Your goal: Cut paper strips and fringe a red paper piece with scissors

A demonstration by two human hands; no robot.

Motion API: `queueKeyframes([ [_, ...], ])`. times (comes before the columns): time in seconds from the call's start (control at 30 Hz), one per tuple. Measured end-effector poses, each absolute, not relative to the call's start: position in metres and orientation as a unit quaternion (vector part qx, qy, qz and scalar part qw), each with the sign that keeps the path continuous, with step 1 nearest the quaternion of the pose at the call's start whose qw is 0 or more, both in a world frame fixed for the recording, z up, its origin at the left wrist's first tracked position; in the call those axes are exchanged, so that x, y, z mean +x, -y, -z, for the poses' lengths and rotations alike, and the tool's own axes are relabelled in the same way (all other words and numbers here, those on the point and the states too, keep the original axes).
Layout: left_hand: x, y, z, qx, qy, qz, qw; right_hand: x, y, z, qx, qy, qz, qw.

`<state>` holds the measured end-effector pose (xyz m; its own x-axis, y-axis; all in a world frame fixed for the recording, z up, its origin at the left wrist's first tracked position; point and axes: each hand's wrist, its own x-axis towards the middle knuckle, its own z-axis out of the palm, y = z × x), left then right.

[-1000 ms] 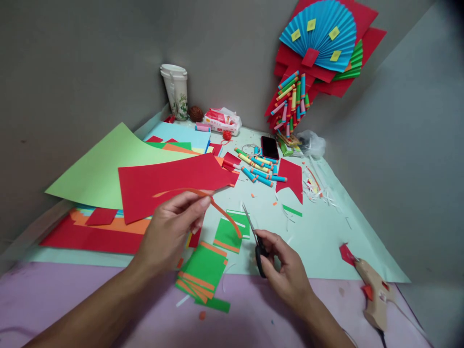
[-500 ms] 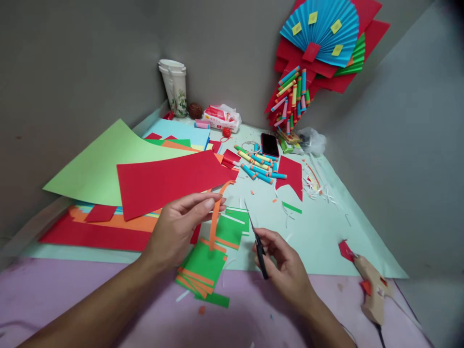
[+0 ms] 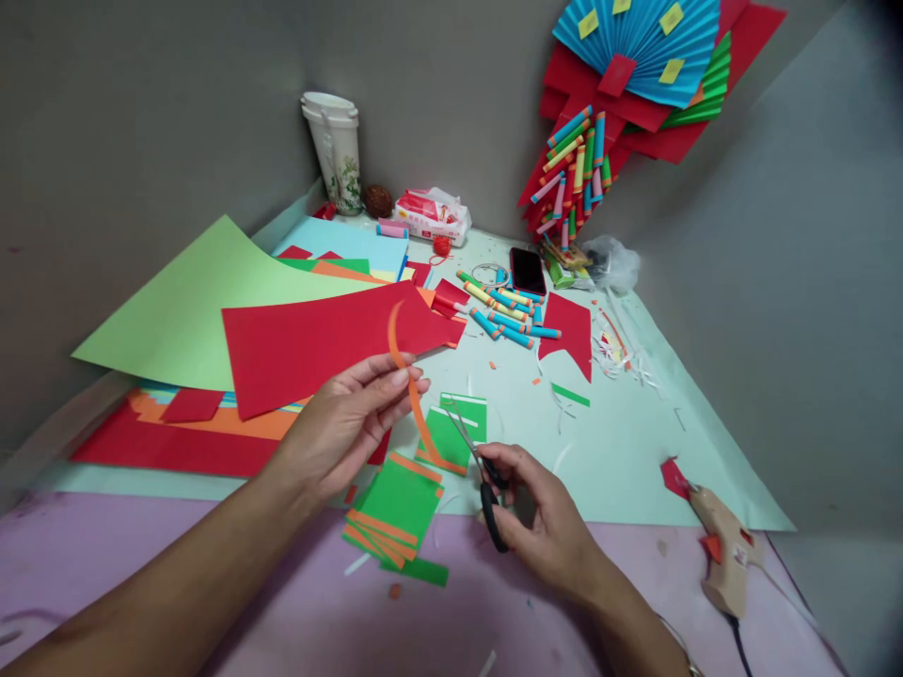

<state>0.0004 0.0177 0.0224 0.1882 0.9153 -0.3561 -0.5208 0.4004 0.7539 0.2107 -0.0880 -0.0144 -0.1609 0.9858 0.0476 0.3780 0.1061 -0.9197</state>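
Between thumb and fingers, my left hand (image 3: 367, 409) pinches a narrow curved orange paper strip (image 3: 421, 420), one end rising above the hand and the other hanging down. My right hand (image 3: 540, 512) grips black-handled scissors (image 3: 492, 494) by the handles. Their blades are slightly apart and point up-left, close to the strip's lower part but not visibly on it. Below the hands lies a green paper piece (image 3: 399, 498) with orange strips along its edges and several fanned out at its lower end. Behind it is another green piece (image 3: 451, 432) with white and orange strips.
Red (image 3: 331, 348) and light green sheets (image 3: 183, 310) spread at left. Rolled paper tubes (image 3: 508, 310) and a phone (image 3: 528, 271) lie farther back. A glue gun (image 3: 723, 550) rests at right. A blue paper fan (image 3: 641, 47) decoration leans on the wall; a white cup (image 3: 335, 155) stands behind.
The orange strip has turned in my left hand, its upper end now pointing up. My right hand has rotated the scissors, and their blades have opened and swung left toward the strip.
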Motion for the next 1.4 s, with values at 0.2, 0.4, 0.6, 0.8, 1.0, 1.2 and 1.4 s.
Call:
queueKeyframes([
  [0.2, 0.000, -0.020, -0.023, 0.252, -0.420, -0.507, 0.710, 0.210, 0.087, 0.014, -0.519, 0.655, -0.423, 0.350],
  [0.4, 0.001, -0.019, -0.022, 0.305, -0.446, -0.487, 0.686, 0.212, 0.087, 0.020, -0.517, 0.670, -0.400, 0.353],
  [0.6, 0.004, -0.016, -0.023, 0.319, -0.457, -0.459, 0.692, 0.213, 0.086, 0.022, -0.553, 0.568, -0.449, 0.412],
  [0.8, 0.013, -0.005, -0.016, 0.266, -0.444, -0.412, 0.750, 0.204, 0.084, 0.021, -0.478, 0.394, -0.613, 0.490],
  [1.0, 0.021, 0.004, -0.012, 0.259, -0.431, -0.369, 0.782, 0.199, 0.084, 0.020, -0.483, 0.326, -0.663, 0.471],
  [1.2, 0.025, 0.009, -0.005, 0.269, -0.414, -0.308, 0.813, 0.201, 0.084, 0.020, -0.482, 0.334, -0.651, 0.481],
  [1.4, 0.024, 0.010, 0.001, 0.321, -0.374, -0.235, 0.838, 0.209, 0.083, 0.024, -0.480, 0.337, -0.647, 0.488],
])
